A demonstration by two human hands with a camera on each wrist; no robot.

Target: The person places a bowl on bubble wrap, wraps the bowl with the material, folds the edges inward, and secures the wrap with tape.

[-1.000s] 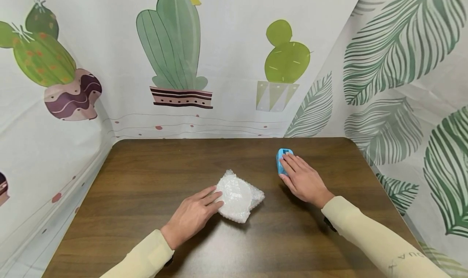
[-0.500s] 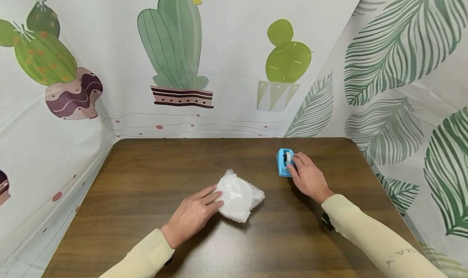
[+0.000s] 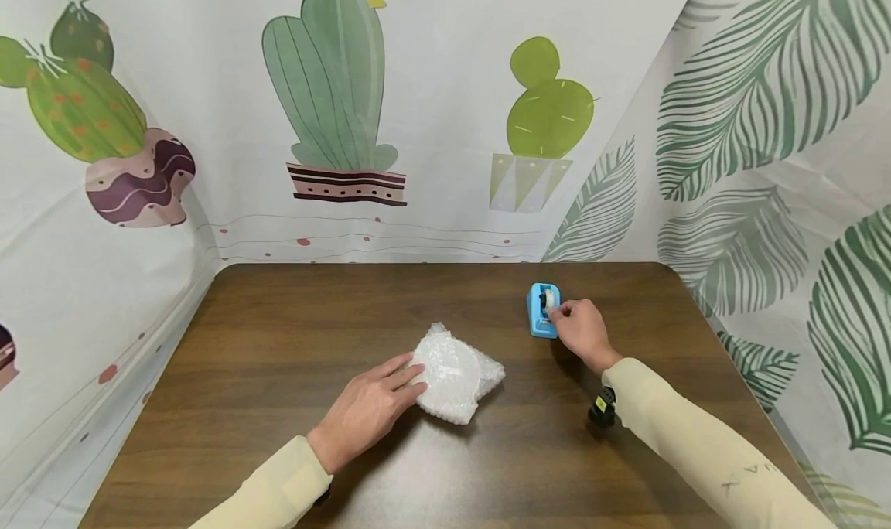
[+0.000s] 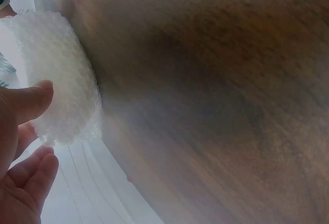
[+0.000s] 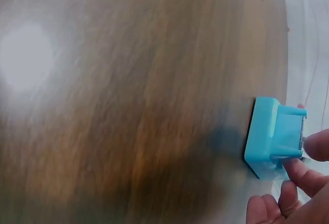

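A white bubble-wrapped package (image 3: 448, 378) lies near the middle of the table. My left hand (image 3: 369, 409) holds it by its left edge, fingers over the top. In the left wrist view the thumb (image 4: 36, 100) presses on its bubbly side (image 4: 67, 75). A light blue tape dispenser (image 3: 536, 320) with a small roll of tape (image 3: 547, 298) stands at the back right. At its front end, my right hand (image 3: 583, 332) pinches the tape's end between thumb and forefinger. The right wrist view shows those fingertips beside the dispenser's serrated cutter (image 5: 302, 131).
The brown wooden table (image 3: 313, 312) ends at a cloth backdrop (image 3: 445, 127) printed with cacti and leaves. A black wrist device (image 3: 602, 409) hangs under the right sleeve (image 3: 682, 428).
My right hand has come off the top of the tape dispenser, moved to its right side, and curled its fingers into a pinch at the tape. The left hand and package stay put.
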